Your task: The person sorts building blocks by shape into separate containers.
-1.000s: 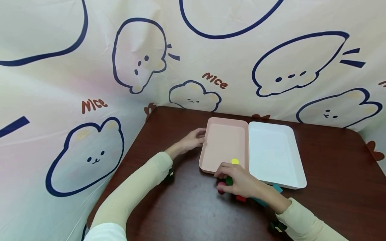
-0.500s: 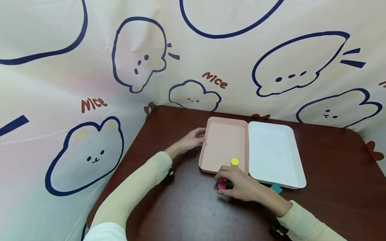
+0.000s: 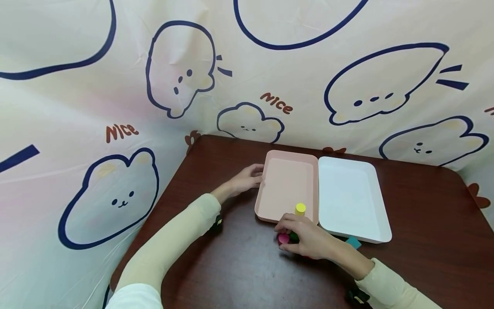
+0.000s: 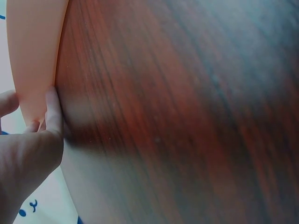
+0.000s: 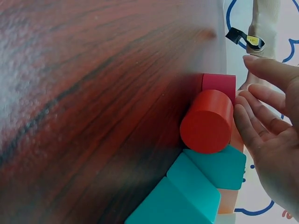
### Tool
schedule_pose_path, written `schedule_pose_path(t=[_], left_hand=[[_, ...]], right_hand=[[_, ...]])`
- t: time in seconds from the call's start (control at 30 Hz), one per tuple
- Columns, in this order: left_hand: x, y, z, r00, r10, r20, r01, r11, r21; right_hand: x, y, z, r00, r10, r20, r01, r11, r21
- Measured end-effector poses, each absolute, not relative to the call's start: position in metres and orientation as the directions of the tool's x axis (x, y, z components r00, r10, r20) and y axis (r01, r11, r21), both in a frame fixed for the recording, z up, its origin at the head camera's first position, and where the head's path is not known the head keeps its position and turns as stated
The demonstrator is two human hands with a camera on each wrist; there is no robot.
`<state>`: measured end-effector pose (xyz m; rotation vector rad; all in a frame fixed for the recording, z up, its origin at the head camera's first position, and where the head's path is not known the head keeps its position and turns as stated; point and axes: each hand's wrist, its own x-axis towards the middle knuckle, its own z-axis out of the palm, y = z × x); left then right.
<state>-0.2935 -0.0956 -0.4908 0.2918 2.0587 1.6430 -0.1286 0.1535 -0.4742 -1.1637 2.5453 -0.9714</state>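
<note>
The left hand rests at the left wall of a pink tray. In the left wrist view, its fingers lie against the tray's outer side. The right hand is at a magenta cylinder in front of the tray, with thumb and fingers spread on either side of it. From the right wrist, fingertips show close beside that cylinder and the thumb stands away. A red cylinder sits near it, and teal blocks lie below the palm. A green piece is partly hidden by the right hand.
A yellow cylinder stands in the pink tray's near right corner. A white tray adjoins the pink one on the right. The dark brown table reaches back to a printed curtain.
The right hand has shifted slightly toward the person. The magenta cylinder's round top and more of the yellow cylinder now show, while the red piece is more covered. The left hand stays put.
</note>
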Motion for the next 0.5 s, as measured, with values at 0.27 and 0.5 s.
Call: schedule_pose_path(t=[0.27, 0.5], left_hand=[[-0.293, -0.0944, -0.4911, -0.861, 0.453, -0.232, -0.131, 0.245, 0.961], [-0.2937, -0.0948, -0.4911, -0.858, 0.458, -0.234, -0.13, 0.248, 0.96]], right_hand=[[-0.1278, 0.1549, -0.475, -0.666, -0.737, 0.115, -0.627, 0.47, -0.621], [-0.127, 0.1546, -0.4755, -0.649, -0.749, 0.131, -0.657, 0.466, -0.592]])
